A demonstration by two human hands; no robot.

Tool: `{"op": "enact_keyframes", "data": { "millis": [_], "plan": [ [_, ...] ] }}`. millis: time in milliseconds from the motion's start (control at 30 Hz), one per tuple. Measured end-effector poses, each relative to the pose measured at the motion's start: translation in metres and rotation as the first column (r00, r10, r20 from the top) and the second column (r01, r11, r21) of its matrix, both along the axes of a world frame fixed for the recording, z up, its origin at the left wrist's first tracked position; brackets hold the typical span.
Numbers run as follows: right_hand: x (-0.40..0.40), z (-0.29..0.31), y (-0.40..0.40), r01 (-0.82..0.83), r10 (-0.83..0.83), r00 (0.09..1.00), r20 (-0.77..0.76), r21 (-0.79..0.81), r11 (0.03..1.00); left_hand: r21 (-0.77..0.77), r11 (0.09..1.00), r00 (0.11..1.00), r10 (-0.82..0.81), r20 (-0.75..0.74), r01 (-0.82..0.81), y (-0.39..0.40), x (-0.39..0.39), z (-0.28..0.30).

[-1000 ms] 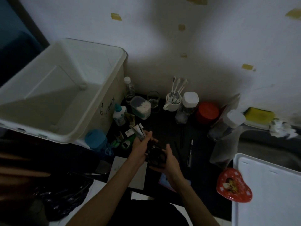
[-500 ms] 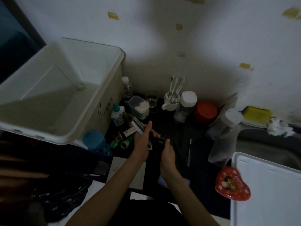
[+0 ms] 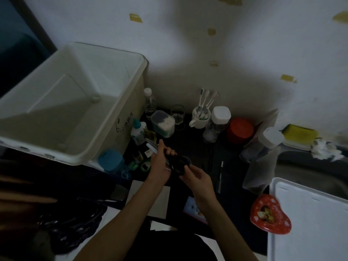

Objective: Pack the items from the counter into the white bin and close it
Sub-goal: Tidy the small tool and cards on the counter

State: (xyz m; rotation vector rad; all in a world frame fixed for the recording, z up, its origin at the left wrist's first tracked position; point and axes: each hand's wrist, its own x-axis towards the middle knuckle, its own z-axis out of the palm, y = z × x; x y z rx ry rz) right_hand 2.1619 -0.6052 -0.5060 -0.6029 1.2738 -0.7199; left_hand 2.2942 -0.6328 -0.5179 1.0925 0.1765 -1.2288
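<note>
The room is dim and grainy. Weak light falls on the pale wall (image 3: 188, 34), where a broad soft shadow spreads above the dark countertop (image 3: 199, 153), which swallows detail. Wide-angle bending curves the big white plastic bin (image 3: 113, 117); the lower left edge smears into blur.

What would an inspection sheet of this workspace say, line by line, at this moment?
Surface: dark counter, dimly lit, crowded along the wall.
Job's things: white bin open, nothing seen inside; its lid lies at the right edge, off the bin.
Clutter: toothbrush mug, red-lidded jar, cotton-swab box, heart-shaped tin, blue cup, black pen.
Hands: left hand grips thin white sticks and a dark item; right hand pinches the same dark item. What it is cannot be told.
Cables: nothing seen.
Surroundings: white wall with yellow tape pieces; yellow sponge beside the sink.
</note>
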Motion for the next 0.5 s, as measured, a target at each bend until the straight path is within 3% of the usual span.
{"op": "enact_keyframes", "data": {
  "millis": [300, 500],
  "plan": [
    [-0.003, 0.011, -0.006, -0.035, 0.007, 0.990, 0.139, 0.200, 0.979, -0.017, 1.000, 1.000, 0.012, -0.020, -0.013, -0.006, 0.002, 0.000],
    [-0.012, 0.012, -0.011, -0.055, 0.028, 0.989, 0.142, 0.195, 0.979, -0.062, 0.997, 0.995, 0.041, -0.091, -0.047, -0.014, 0.009, 0.006]
  ]
}}
